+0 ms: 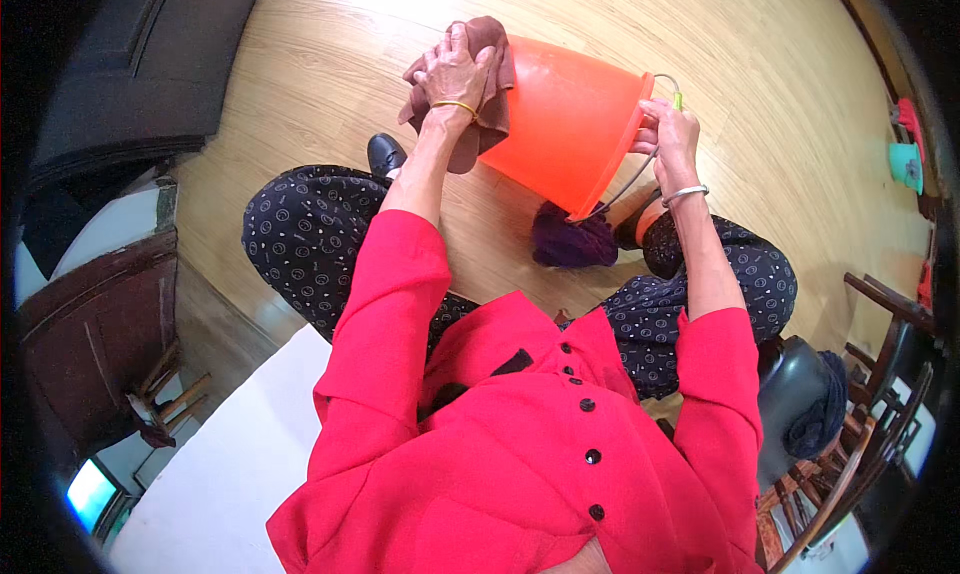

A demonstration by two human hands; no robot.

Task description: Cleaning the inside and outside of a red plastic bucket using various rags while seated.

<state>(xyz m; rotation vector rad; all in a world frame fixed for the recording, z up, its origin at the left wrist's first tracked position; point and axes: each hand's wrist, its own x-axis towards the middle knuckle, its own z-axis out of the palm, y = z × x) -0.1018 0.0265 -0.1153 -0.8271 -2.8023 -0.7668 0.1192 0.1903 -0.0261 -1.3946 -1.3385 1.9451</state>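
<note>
An orange plastic bucket is tilted on its side above the floor, its rim towards the right and its base towards the left. My left hand, fingers spread, presses a brown cloth against the base. My right hand grips the rim beside the wire handle with its green grip; the fingertips rest on the rim's outer edge. Below the rim, a dark purple cloth lies bunched on the floor near my right foot. The inside of the bucket is hidden.
A white surface lies at lower left. Wooden chairs stand at lower right, near a dark padded seat. Dark furniture fills the upper left. A turquoise container is at the far right. My black shoe is beyond my left knee.
</note>
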